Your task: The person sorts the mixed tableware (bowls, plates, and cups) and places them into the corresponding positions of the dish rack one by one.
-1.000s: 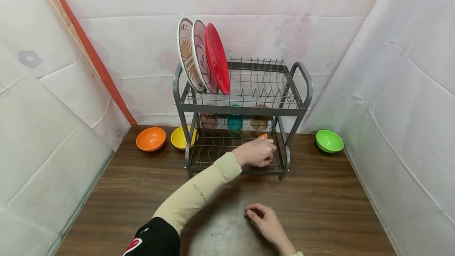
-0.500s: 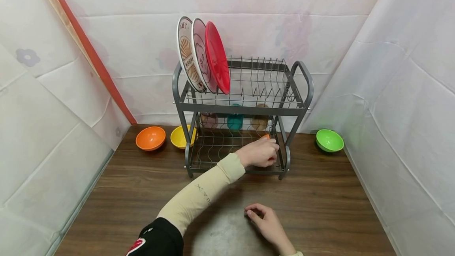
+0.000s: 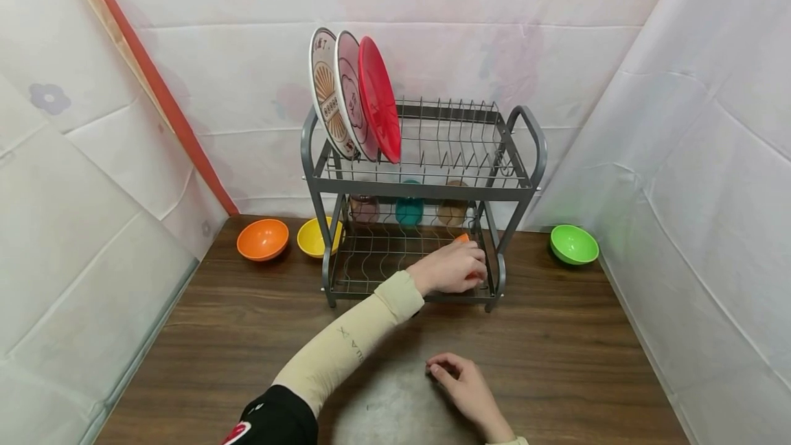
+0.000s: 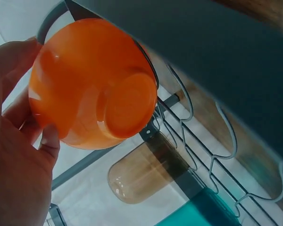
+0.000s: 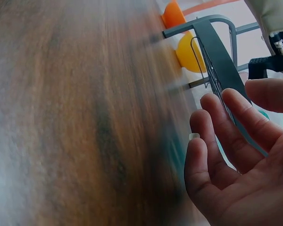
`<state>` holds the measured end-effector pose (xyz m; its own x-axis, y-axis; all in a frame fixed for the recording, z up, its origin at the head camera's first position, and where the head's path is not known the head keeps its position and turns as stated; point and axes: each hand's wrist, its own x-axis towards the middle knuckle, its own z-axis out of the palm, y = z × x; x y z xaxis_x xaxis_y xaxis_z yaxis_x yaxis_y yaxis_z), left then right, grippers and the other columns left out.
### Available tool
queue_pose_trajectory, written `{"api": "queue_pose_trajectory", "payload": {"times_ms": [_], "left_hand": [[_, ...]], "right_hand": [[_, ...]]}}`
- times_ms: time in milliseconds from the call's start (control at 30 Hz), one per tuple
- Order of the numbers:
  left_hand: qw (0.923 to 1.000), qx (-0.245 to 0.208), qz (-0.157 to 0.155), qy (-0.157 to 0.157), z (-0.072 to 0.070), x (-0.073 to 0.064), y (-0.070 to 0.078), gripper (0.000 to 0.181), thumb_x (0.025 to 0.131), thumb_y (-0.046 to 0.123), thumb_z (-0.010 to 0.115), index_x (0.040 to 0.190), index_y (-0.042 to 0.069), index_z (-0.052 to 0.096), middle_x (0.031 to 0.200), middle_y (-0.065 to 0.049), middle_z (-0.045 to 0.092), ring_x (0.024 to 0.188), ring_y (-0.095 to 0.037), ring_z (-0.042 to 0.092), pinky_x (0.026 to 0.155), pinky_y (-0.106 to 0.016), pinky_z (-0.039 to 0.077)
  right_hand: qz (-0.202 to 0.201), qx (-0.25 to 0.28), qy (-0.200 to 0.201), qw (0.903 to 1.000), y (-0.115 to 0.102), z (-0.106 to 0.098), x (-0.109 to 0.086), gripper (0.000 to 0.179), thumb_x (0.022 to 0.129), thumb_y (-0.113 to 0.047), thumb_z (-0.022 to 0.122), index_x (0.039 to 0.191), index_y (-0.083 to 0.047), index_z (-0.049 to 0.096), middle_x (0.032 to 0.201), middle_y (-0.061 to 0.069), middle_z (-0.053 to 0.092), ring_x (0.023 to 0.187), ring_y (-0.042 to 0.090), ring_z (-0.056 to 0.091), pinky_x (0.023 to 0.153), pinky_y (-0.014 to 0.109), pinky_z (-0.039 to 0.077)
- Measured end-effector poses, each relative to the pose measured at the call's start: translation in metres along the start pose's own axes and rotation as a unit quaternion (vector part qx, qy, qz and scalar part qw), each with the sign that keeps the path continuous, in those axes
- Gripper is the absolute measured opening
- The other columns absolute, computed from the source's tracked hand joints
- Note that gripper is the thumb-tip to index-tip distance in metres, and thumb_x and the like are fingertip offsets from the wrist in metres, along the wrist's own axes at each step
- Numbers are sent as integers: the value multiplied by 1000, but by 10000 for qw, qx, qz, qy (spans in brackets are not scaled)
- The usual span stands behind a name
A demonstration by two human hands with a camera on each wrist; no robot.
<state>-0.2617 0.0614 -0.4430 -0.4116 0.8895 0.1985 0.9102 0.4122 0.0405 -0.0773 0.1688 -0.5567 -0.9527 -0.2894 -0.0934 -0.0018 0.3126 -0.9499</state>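
My left hand (image 3: 454,268) reaches over the lower tier of the dish rack (image 3: 426,192), near its right end. It holds an orange bowl (image 4: 89,89) by the rim, the thumb on the bowl's outer side. In the left wrist view the bowl stands on edge, its round foot facing the rack wires. From the head most of this bowl is hidden behind the hand. My right hand (image 3: 465,386) rests low over the table in front of the rack, fingers loosely bent with nothing in them.
Three plates, the nearest a red plate (image 3: 378,101), stand upright on the top tier's left. Brown, teal and pinkish cups hang behind the lower tier, including a teal cup (image 3: 409,212). Another orange bowl (image 3: 262,240), a yellow bowl (image 3: 312,239) and a green bowl (image 3: 573,244) flank the rack.
My left hand has shifted slightly to the right with the orange bowl, and its fingers now look a little looser. The right hand has stayed in place.
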Motion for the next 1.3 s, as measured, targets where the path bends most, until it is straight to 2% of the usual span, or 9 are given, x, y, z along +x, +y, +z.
{"api": "queue_pose_trajectory", "payload": {"times_ms": [133, 233, 400, 567, 767, 933, 1200, 1300], "left_hand": [[9994, -332, -133, 28, 0, -6, 4, 20, 98, 28, 64, 112, 21, 76, 119, 7, 66, 114, -10, 52, 101, -25, 39], [9986, -451, -263, 40, -1, -12, 7, 26, 100, 30, 61, 122, 21, 72, 132, 5, 62, 127, -10, 48, 109, -24, 32], [9960, -745, -470, 171, -5, -24, 10, 30, 102, 31, 57, 129, 22, 68, 142, 6, 55, 137, -9, 41, 113, -24, 26], [9895, -1218, -614, 480, -6, -40, 13, 30, 103, 30, 56, 129, 20, 68, 144, 6, 54, 138, -10, 40, 112, -26, 30], [9771, -1723, -802, 951, -5, -60, 23, 29, 103, 29, 57, 127, 19, 69, 142, 4, 55, 135, -9, 43, 113, -27, 29], [9661, -2076, -881, 1254, -4, -73, 34, 28, 102, 28, 58, 124, 16, 71, 138, 1, 59, 132, -9, 46, 113, -28, 30], [9564, -2360, -1072, 1343, -1, -92, 50, 28, 103, 28, 57, 123, 14, 71, 135, 3, 61, 127, -10, 49, 108, -28, 37], [9487, -2600, -1215, 1327, 3, -99, 56, 27, 103, 27, 57, 123, 15, 70, 133, 3, 62, 126, -10, 51, 108, -29, 37]], "right_hand": [[-38, -92, 102, 9999, 0, -1, 0, 20, 99, -22, 63, 106, -6, 73, 99, 2, 73, 88, 9, 64, 77, 24, 49], [-36, -118, 199, 9997, 0, -4, 0, 21, 98, -22, 64, 106, -5, 72, 98, 4, 73, 89, 11, 65, 76, 24, 49], [81, -136, 321, 9994, 0, -10, 2, 24, 99, -23, 64, 107, -2, 72, 98, 8, 72, 88, 14, 65, 73, 24, 49], [216, -273, 637, 9974, 0, -19, 3, 24, 98, -24, 65, 106, -2, 72, 96, 8, 73, 83, 13, 64, 69, 24, 48], [341, -273, 1040, 9936, 2, -29, 3, 19, 97, -20, 66, 104, -4, 73, 95, 8, 73, 81, 13, 63, 66, 25, 49], [292, -376, 1399, 9890, 2, -40, 4, 15, 96, -17, 67, 103, -5, 74, 95, 5, 73, 82, 12, 64, 68, 25, 49], [275, -866, 1879, 9780, -1, -69, 9, 17, 99, -17, 64, 107, -5, 73, 104, 7, 73, 90, 16, 64, 72, 27, 50], [258, -1076, 1997, 9736, -4, -80, 10, 18, 100, -18, 63, 108, -6, 73, 107, 9, 73, 97, 20, 65, 77, 29, 49]]}}
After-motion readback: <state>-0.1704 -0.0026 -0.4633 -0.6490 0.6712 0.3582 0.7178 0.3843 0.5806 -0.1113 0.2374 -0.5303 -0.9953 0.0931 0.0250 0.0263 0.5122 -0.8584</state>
